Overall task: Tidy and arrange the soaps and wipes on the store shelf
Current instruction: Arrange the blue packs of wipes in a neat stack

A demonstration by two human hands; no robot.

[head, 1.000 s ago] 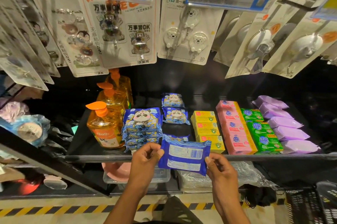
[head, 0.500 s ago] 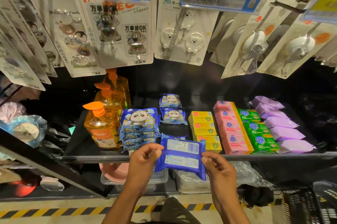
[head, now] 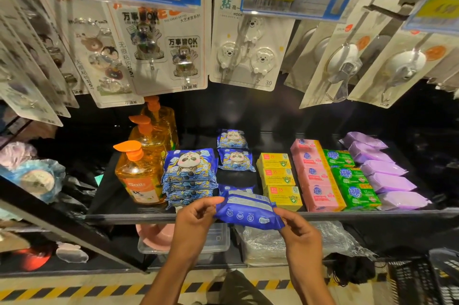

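Wipes pack tipped over between my hands at the shelf front.
Just right of the panda wipes stack point(head: 190, 175), my left hand point(head: 196, 215) pinched the left edge of the blue wipes pack point(head: 248, 211) and my right hand point(head: 295, 227) pinched its right corner. Half a second earlier its back label had faced me flat; now it slanted away and a lower face showed. It hung just over the shelf point(head: 347, 213) lip, left of the yellow soaps point(head: 278, 178). I judged it mid-flip, not yet placed.
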